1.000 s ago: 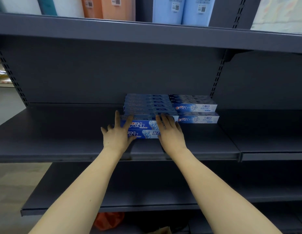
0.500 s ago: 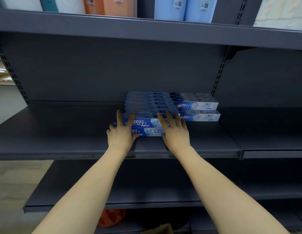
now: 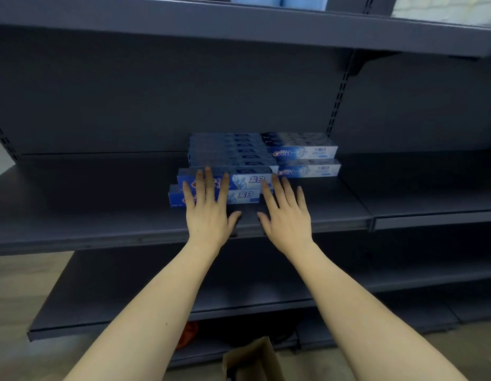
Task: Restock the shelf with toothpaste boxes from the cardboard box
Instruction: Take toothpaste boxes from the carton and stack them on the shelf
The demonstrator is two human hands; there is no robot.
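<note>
Blue and white toothpaste boxes lie stacked on the dark grey shelf (image 3: 101, 215). Two front boxes (image 3: 245, 188) lie one on the other, the lower one shifted left. Behind them is a taller stack (image 3: 227, 149), and to its right two stacked rows of paler boxes (image 3: 304, 155). My left hand (image 3: 208, 213) is flat with fingers spread, its fingertips resting against the two front boxes. My right hand (image 3: 288, 218) is also spread, fingertips at the right end of those boxes. Neither hand grips anything. A corner of the cardboard box (image 3: 252, 358) shows at the bottom edge.
An upper shelf (image 3: 238, 23) overhangs closely above, holding blue packages. A lower shelf (image 3: 115, 298) sits below, with something orange-red (image 3: 188, 334) under it. A neighbouring shelf section (image 3: 431, 199) continues to the right. Wooden floor shows at the left.
Both hands have flattened and drawn back slightly toward the shelf's front edge. The two front boxes now sit pushed in close to the stack behind, and the view has tilted downward.
</note>
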